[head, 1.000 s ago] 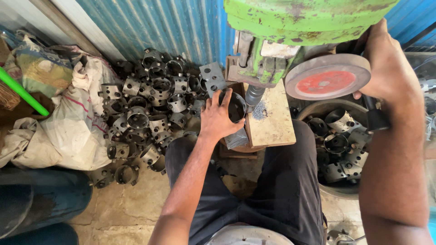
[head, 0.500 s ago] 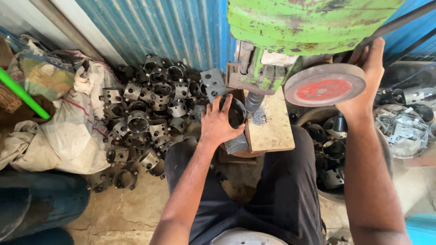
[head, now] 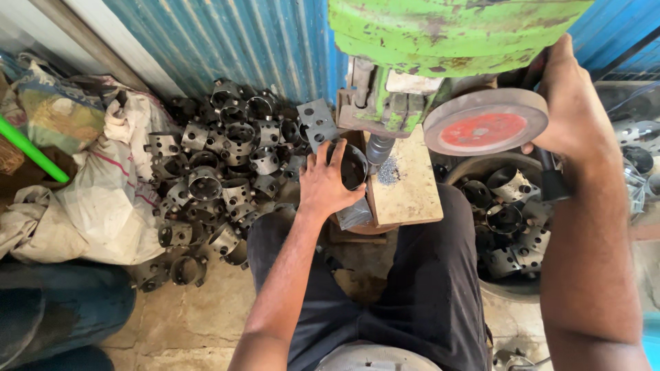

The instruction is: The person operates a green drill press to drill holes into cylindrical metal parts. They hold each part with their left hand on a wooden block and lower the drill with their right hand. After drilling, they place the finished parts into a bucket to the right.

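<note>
With the wooden block (head: 405,182) under the green drill press (head: 440,34) as my landmark: my left hand (head: 326,182) sits at the block's left edge, its grip wrapped round a dark round metal cup (head: 352,166) and pressing it in toward the block. The cup lies on its side, open mouth turned right and slightly toward me, so its axis runs roughly left-right along the block's front-left corner. The spindle (head: 378,148) hangs just right of the cup, over a small patch of grey swarf (head: 388,172) on the block; whether tip and cup touch, I can't tell.

My right hand (head: 567,113) is up and right of the block, well apart from the cup, its grip folded over a dark lever handle (head: 550,178) behind the red-faced disc (head: 485,124). So the left hand is the near one by far.

Left of the block: a pile of like metal cups (head: 220,165) on the floor against the blue corrugated wall (head: 234,41). Right of it: a round tub (head: 512,213) with more.
</note>
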`<state>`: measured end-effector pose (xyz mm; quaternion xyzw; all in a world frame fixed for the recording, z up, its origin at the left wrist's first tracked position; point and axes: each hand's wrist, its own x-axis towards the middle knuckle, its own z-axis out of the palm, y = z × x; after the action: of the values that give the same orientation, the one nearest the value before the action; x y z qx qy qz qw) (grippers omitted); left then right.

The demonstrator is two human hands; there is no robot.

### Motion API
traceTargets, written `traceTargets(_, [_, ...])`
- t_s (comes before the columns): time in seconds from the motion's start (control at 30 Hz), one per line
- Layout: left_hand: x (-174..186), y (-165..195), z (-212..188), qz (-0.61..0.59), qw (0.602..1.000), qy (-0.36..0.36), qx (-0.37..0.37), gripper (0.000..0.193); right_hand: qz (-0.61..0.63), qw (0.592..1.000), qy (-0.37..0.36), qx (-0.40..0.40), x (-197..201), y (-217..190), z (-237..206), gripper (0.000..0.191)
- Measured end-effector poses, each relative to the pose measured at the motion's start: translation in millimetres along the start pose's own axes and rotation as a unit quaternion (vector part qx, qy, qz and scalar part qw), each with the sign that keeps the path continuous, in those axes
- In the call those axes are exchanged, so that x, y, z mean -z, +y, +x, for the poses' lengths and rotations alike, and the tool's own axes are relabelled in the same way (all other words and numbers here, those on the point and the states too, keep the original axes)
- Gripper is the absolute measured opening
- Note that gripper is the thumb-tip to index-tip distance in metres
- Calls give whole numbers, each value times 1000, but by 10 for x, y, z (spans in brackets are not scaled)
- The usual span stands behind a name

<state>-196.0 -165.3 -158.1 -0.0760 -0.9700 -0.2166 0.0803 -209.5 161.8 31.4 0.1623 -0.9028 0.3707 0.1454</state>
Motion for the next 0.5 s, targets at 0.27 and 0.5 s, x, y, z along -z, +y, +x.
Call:
traceTargets(0.27, [1,-54,-5,7,1000,6,-14,106,126,979,145,70,-483,334,-92,39])
traceTargets(0.5, [28,-55,26,-6,1000,8,-9,105,123,965,198,123,-596,477,-61,41])
